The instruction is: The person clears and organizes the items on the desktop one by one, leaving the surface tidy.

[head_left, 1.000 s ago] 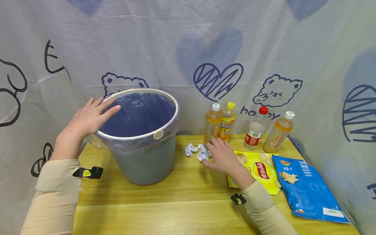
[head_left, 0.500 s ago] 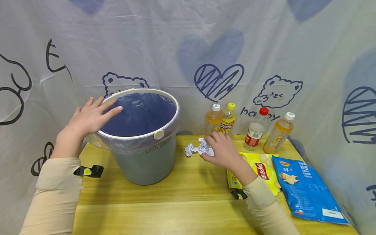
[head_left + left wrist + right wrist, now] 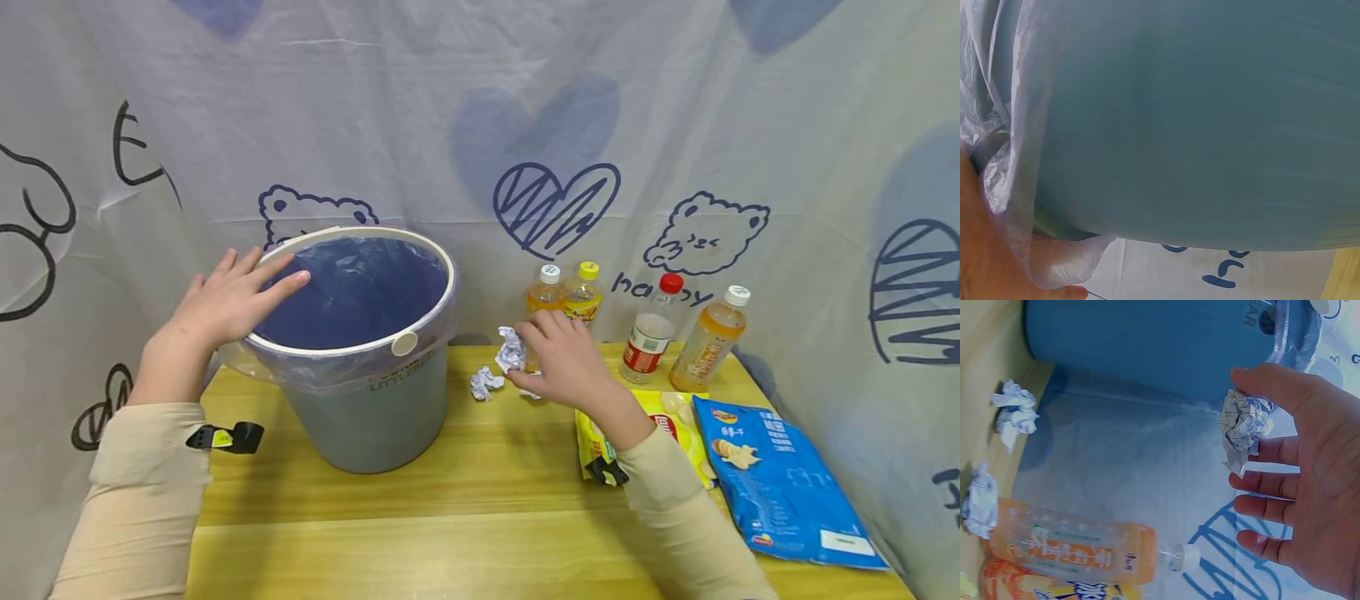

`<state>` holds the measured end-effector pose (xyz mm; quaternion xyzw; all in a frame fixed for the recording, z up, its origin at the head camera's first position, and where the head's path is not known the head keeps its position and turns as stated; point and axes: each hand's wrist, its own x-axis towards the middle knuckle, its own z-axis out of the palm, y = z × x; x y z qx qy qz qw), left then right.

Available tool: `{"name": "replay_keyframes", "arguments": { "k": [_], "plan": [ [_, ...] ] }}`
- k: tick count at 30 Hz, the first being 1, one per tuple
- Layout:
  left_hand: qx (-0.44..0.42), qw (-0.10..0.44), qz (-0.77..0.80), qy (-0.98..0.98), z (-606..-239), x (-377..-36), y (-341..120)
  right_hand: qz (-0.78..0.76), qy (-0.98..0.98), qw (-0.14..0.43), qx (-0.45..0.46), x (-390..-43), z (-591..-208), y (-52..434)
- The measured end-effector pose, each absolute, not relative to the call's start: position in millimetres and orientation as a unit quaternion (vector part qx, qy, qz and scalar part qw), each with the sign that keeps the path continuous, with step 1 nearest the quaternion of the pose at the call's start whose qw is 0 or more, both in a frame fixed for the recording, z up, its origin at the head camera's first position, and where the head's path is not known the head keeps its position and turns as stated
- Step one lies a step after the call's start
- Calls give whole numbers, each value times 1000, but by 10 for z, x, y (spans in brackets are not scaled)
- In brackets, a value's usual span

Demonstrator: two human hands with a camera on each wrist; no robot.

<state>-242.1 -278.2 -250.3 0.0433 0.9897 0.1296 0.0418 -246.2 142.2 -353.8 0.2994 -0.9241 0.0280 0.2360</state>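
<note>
your right hand (image 3: 562,358) pinches a crumpled paper ball (image 3: 511,350) between thumb and fingers, with the other fingers extended and spaced. your left hand (image 3: 232,304) lies well apart from it, fingers straight and spread, at 9 o'clock on the rim of the bin (image 3: 367,437), thumb over the opening.

from the head you see that ball against your fingertips, its far side hidden; the right wrist view gives the pinch itself, faint lines on the paper, and the ball lifted off the table (image 3: 360,550). that view also bares the loose paper ball (image 3: 982,500) that your hand mostly covers from the head. the left wrist view shows the liner (image 3: 1029,125) hanging over the bin's outer wall, with film across part of your hand.

the held ball is a little longer than wide: its torn tip points to 11 o'clock in the head view, to 6 o'clock in the right wrist view.

from it, the bin stands at 9 o'clock, another loose ball (image 3: 486,383) at 7. two upright bottles (image 3: 585,296) stand at 1 to 2, the red-capped bottle (image 3: 648,342) at 3, the yellow packet (image 3: 686,408) and blue packet (image 3: 787,492) at 4.
</note>
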Motion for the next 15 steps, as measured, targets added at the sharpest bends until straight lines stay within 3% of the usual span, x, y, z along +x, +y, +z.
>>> {"name": "replay_keyframes", "arguments": {
  "k": [15],
  "plan": [
    [43,40,131,990,-2510,-2429,-2789,45,-907,268,322,-2572,-3146,1300]
  ]
}}
